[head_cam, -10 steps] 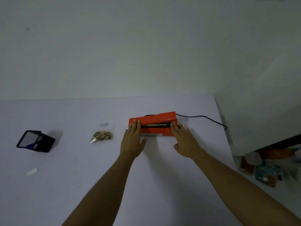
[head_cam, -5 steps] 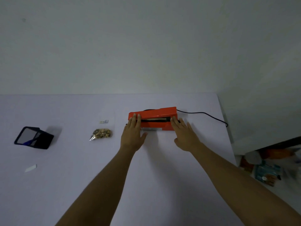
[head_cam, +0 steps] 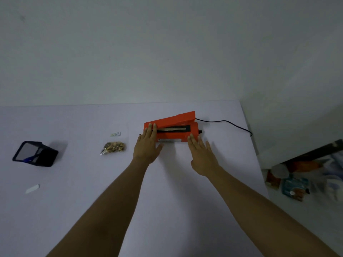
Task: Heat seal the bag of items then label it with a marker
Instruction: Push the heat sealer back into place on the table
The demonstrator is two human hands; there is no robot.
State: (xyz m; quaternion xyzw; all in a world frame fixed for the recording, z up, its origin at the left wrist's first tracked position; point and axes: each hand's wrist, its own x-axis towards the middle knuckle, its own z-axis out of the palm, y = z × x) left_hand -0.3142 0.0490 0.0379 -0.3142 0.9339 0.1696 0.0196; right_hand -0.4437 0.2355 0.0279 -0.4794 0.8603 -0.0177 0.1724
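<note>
An orange heat sealer [head_cam: 171, 129] lies on the white table [head_cam: 167, 182], its lid slightly raised over the sealing strip. My left hand [head_cam: 147, 145] rests flat with its fingertips on the sealer's left end. My right hand [head_cam: 201, 156] lies flat, fingers spread, touching the sealer's front right corner. A small clear bag of brownish items [head_cam: 113, 148] with a white label sits on the table left of my left hand. A black pen holder [head_cam: 36, 153] with a blue marker inside lies tipped at the far left.
The sealer's black cord [head_cam: 228, 124] runs right to the table's edge. A small white scrap [head_cam: 32, 188] lies at front left. Cluttered packages [head_cam: 295, 180] sit on the floor beyond the table's right edge. A wall stands behind.
The sealer's lid has lifted a little at its right end. My right hand slid slightly back toward me, with only its fingertips at the sealer's front corner.
</note>
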